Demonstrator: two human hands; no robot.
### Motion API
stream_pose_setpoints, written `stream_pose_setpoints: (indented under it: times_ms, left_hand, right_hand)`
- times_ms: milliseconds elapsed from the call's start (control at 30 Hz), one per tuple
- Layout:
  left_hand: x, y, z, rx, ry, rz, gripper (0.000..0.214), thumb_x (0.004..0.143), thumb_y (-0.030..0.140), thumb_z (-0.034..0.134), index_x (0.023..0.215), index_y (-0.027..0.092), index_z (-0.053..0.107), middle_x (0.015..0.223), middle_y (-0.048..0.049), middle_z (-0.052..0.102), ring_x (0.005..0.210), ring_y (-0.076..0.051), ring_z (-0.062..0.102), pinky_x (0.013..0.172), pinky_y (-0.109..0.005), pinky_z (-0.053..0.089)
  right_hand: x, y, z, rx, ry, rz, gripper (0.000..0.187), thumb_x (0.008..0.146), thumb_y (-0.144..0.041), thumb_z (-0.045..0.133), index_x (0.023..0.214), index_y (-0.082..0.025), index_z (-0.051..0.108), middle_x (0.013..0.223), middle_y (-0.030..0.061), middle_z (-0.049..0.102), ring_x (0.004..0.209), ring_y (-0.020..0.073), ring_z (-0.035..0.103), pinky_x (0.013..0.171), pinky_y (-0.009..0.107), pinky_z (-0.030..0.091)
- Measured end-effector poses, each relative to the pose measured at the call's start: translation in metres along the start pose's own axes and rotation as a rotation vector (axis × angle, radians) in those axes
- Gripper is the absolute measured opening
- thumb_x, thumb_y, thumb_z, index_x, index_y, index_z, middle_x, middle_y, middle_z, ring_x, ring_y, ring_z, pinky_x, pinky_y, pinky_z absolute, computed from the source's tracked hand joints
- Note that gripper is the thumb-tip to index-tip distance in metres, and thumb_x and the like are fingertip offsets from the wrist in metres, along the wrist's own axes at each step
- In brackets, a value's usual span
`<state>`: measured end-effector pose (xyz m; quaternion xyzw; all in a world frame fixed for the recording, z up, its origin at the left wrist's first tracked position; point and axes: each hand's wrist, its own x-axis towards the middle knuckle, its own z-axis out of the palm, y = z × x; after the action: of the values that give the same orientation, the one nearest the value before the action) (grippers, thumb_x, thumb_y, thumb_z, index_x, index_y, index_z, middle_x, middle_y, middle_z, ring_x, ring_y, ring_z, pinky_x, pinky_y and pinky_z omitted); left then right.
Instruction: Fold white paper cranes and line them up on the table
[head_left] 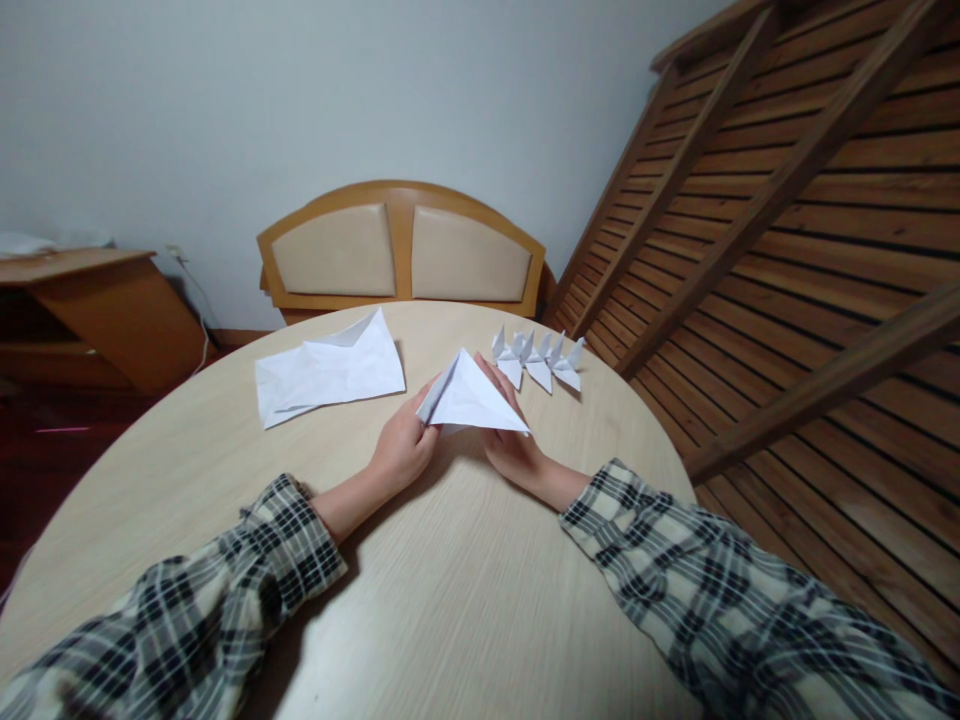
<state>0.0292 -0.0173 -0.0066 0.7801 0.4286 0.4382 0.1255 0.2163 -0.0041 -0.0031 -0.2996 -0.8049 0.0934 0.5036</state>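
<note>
Paper triangle (472, 400), held just above the round table (450, 600) between my hands: left hand (401, 450) pinches its near corner, right hand (516, 452) grips its right side from behind. I judge this piece at an early fold; finished paper cranes (538, 362) stand just beyond, and loose sheets (330, 380) to the left lie unshaped.

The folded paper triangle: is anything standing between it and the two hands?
Nothing visible. The left hand pinches the folded paper triangle at its left corner, the right hand rests against its right side. The loose sheet and folded figures lie apart.
</note>
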Motion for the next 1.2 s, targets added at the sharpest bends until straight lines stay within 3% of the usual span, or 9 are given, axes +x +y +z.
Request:
stream_pose_setpoints:
  times_ms: [67, 200, 333, 633, 833, 967, 1200]
  left_hand:
    - [0.0, 0.004, -0.001, -0.031, 0.022, -0.014, 0.066, 0.08, 0.011, 0.045, 0.145, 0.019, 0.043, 0.148, -0.0106, 0.051, 0.136, -0.027, 0.048, 0.115, -0.048, 0.037]
    - [-0.001, 0.008, -0.003, -0.107, 0.082, -0.052, 0.059, 0.082, 0.021, 0.052, 0.141, 0.021, 0.045, 0.143, -0.0107, 0.056, 0.129, -0.027, 0.054, 0.109, -0.047, 0.043]
    - [0.0, 0.009, -0.003, -0.167, 0.11, -0.098, 0.053, 0.083, 0.029, 0.058, 0.135, 0.021, 0.051, 0.138, -0.0099, 0.061, 0.121, -0.027, 0.059, 0.103, -0.043, 0.047]
    - [0.001, 0.011, -0.006, -0.127, 0.093, -0.13, 0.044, 0.086, 0.031, 0.053, 0.129, 0.019, 0.058, 0.122, -0.0092, 0.07, 0.103, -0.026, 0.067, 0.088, -0.036, 0.052]
    - [0.001, 0.01, -0.006, -0.134, 0.089, -0.15, 0.043, 0.084, 0.031, 0.055, 0.125, 0.019, 0.06, 0.114, -0.0081, 0.073, 0.096, -0.025, 0.068, 0.084, -0.035, 0.052]
    - [0.003, 0.008, -0.006, -0.202, 0.1, -0.141, 0.044, 0.084, 0.03, 0.054, 0.126, 0.019, 0.06, 0.12, -0.0085, 0.071, 0.102, -0.025, 0.066, 0.089, -0.036, 0.051]
    - [0.005, 0.003, 0.0, -0.427, 0.104, -0.228, 0.04, 0.077, 0.028, 0.06, 0.114, 0.016, 0.066, 0.113, -0.0087, 0.073, 0.102, -0.025, 0.066, 0.092, -0.039, 0.051]
  right_hand:
    - [0.0, -0.004, -0.001, -0.032, -0.031, -0.044, 0.072, 0.097, -0.023, 0.045, 0.159, -0.035, 0.01, 0.163, 0.0055, 0.023, 0.15, 0.0259, 0.025, 0.121, 0.052, 0.03]
    - [0.0, -0.01, -0.001, -0.084, -0.093, -0.075, 0.084, 0.094, -0.017, 0.051, 0.159, -0.037, 0.002, 0.166, 0.0037, 0.013, 0.151, 0.0288, 0.021, 0.121, 0.057, 0.029]
    - [0.0, -0.011, -0.001, -0.133, -0.096, -0.11, 0.086, 0.092, -0.009, 0.047, 0.158, -0.039, 0.0, 0.167, 0.0015, 0.011, 0.151, 0.0284, 0.022, 0.12, 0.057, 0.03]
    - [0.001, -0.014, -0.002, -0.152, -0.114, -0.192, 0.089, 0.091, -0.003, 0.042, 0.157, -0.044, -0.001, 0.167, -0.002, 0.004, 0.151, 0.0286, 0.022, 0.118, 0.058, 0.033]
    - [0.002, -0.014, -0.002, -0.081, -0.145, -0.16, 0.086, 0.091, 0.0, 0.039, 0.157, -0.043, 0.005, 0.167, -0.0037, 0.003, 0.152, 0.0272, 0.019, 0.12, 0.057, 0.031]
    - [0.001, -0.012, -0.002, -0.011, -0.132, -0.128, 0.078, 0.094, -0.004, 0.038, 0.158, -0.04, 0.011, 0.167, -0.0019, 0.008, 0.152, 0.0247, 0.021, 0.122, 0.055, 0.028]
    - [0.001, -0.004, -0.002, 0.078, -0.062, 0.003, 0.061, 0.096, -0.014, 0.045, 0.152, -0.037, 0.035, 0.158, 0.0014, 0.038, 0.145, 0.0219, 0.038, 0.12, 0.051, 0.032]
